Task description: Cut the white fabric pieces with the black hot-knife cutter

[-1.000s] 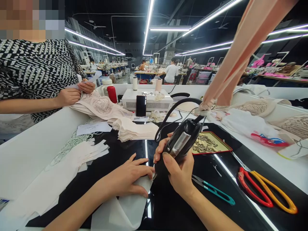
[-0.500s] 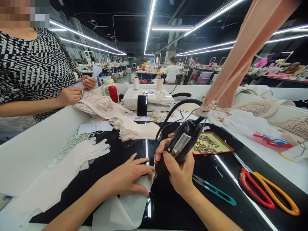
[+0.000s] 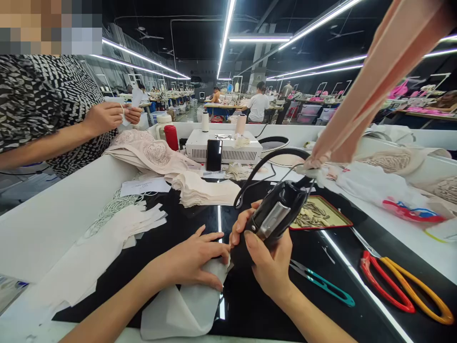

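My left hand [image 3: 196,259] lies with spread fingers on a thin white piece of fabric [image 3: 182,312], its near end folded over. Wrapped in my right hand [image 3: 273,269] is a black corded hand tool [image 3: 276,212] with a metal plate on its side. The tool leans down to the left, its lower end beside my left fingertips at the fabric's edge. What touches the cloth there is hidden. A thick black cable [image 3: 262,164] curves from the tool's top, near a knotted pink strap [image 3: 360,95] hanging from above.
Teal thread snips [image 3: 323,286], red-and-orange scissors [image 3: 400,281] and a tray of seeds [image 3: 339,219] lie on the right. White fabric strips [image 3: 103,252], stacked beige pieces [image 3: 207,190] and a phone [image 3: 214,155] lie left and behind. A co-worker [image 3: 71,109] stands at left, holding white material.
The view has shifted slightly, moving the scene a little to the right. The co-worker's hands have changed position around the white material. My hands keep almost the same pose.
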The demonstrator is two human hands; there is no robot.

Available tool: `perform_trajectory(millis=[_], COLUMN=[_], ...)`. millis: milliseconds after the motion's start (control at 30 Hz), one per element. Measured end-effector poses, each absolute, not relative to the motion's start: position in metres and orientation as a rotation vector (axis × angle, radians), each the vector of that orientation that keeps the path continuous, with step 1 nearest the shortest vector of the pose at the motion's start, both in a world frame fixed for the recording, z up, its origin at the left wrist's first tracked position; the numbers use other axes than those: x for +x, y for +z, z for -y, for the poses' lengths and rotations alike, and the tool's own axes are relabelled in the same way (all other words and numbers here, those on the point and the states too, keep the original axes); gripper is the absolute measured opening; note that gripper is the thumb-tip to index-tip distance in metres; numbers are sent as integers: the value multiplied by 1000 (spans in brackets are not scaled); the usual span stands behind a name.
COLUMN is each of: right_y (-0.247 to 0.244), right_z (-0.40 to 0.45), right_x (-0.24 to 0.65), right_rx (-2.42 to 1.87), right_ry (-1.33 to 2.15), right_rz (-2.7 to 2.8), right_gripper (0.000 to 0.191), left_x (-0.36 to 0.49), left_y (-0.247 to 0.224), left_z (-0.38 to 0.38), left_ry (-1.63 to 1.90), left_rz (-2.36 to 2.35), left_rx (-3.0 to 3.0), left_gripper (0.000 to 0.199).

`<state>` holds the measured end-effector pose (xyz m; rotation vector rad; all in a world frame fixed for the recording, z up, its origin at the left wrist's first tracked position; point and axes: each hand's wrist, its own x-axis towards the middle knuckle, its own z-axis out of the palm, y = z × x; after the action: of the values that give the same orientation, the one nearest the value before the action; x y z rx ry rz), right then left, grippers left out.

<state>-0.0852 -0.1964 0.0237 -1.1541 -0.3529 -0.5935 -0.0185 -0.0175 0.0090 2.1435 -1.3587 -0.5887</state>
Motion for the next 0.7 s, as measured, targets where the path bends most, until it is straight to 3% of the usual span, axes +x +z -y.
perform_trajectory(millis=[267,700], right_y=[22,21], right_z=[192,189], right_x=[-92,-96], right_rx=[-1084,-1106], right_ry=[-532,-513], right_rz=[355,364], right_gripper=[41,32], left_x=[-15,-14], left_y=[7,-1], left_z=[19,19], left_ry=[-617,-570], left_rz=[1393,1408], left_rx=[2156,2130], left_gripper=[43,54])
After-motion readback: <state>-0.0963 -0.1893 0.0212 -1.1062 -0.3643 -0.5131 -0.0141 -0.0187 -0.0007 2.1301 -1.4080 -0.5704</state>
